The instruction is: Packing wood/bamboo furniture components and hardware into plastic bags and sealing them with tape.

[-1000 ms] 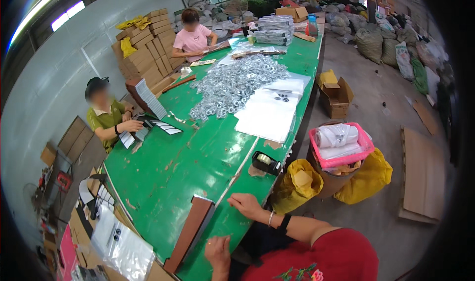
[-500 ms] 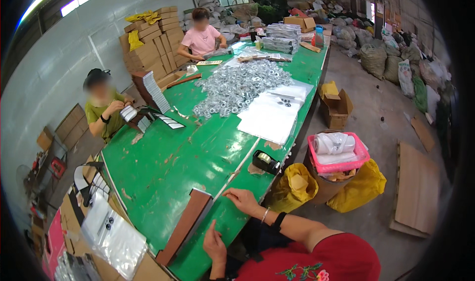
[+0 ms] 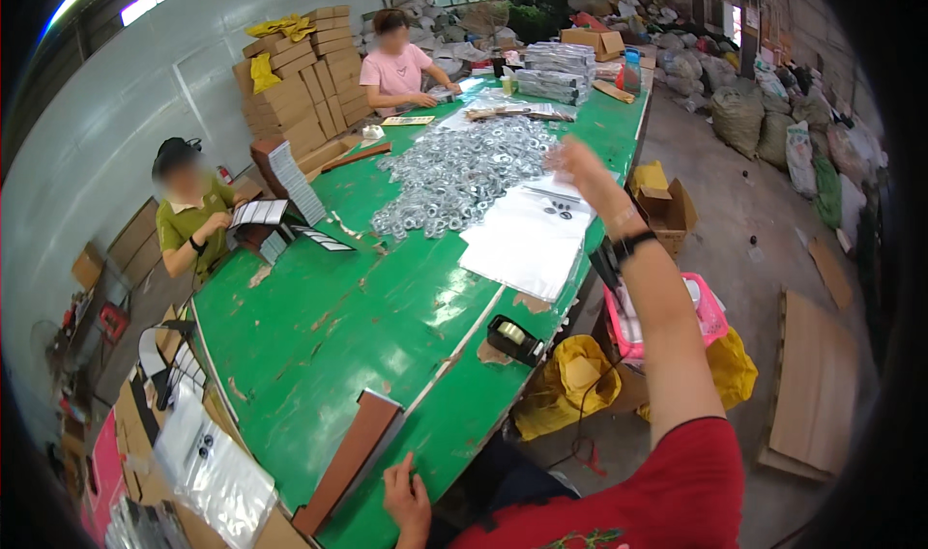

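Note:
My left hand (image 3: 406,496) rests at the near table edge with nothing in it, its fingers apart and loosely bent. Just left of it lies a long bundle with a brown face (image 3: 350,460) and a pale side, on the green table (image 3: 358,327). Stretched far forward, my right hand (image 3: 585,175) is above the right end of a pile of clear, ring-shaped pieces (image 3: 464,177). White plastic sheets or bags (image 3: 522,249) with several small black rings on them lie below that hand. Motion smears its fingers, so any grip is hidden.
A black tape dispenser (image 3: 517,338) stands near the table's right edge. Beyond that edge are a pink basket (image 3: 713,317), yellow sacks (image 3: 570,394) and an open carton (image 3: 672,216). Two co-workers, one in green (image 3: 184,225) and one in pink (image 3: 394,71), work across the table.
My right hand has swung from near the brown bundle far forward to the pile and white sheets. My left hand has shifted slightly down and left. The green-clad co-worker's striped strip has opened out.

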{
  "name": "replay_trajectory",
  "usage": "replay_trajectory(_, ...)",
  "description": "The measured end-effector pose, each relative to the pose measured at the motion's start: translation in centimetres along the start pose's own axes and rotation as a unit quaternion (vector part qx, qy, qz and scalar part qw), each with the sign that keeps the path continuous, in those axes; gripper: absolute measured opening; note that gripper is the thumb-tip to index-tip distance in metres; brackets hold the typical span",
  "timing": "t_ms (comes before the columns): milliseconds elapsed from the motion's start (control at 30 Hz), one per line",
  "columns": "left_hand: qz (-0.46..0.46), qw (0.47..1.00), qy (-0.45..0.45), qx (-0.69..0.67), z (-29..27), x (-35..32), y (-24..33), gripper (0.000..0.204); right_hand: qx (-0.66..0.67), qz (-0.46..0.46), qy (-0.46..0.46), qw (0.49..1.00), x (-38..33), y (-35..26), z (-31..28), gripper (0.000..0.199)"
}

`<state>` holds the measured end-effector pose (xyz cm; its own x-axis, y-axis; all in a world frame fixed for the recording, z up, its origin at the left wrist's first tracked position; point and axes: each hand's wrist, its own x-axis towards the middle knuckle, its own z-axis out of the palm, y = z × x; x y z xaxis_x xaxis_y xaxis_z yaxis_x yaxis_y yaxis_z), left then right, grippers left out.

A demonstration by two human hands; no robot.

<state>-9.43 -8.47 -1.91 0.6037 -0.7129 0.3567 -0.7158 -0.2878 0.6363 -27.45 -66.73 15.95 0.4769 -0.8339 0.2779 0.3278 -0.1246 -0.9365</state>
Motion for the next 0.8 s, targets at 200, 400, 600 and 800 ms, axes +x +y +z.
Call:
replay_trajectory(200, -0.057, 0.993, -0.027, 0.100, -0.5, -1.2, -1.1, 0.028, 0.151, 0.064, 0.323, 0.932, 7.9, 1.7, 1.0, 0.069)
replay_trajectory(400, -0.053, 0.994, -0.031, 0.089, -1.0, -1.0, 0.2, 0.029, 0.112, 0.058, 0.285, 0.950, 11.2, 9.3, 0.5, 0.036)
replay_trajectory(600, -0.068, 0.988, -0.036, 0.131, -0.9, -1.4, 0.4, 0.028, -0.271, 0.059, 0.168, 0.946, 6.4, 17.7, 1.6, 0.010)
replay_trajectory(800, -0.030, 0.989, 0.001, 0.143, -0.5, -1.6, -0.2, 0.028, -0.528, -0.085, 0.163, 0.829, 0.1, 22.2, 0.7, 0.011)
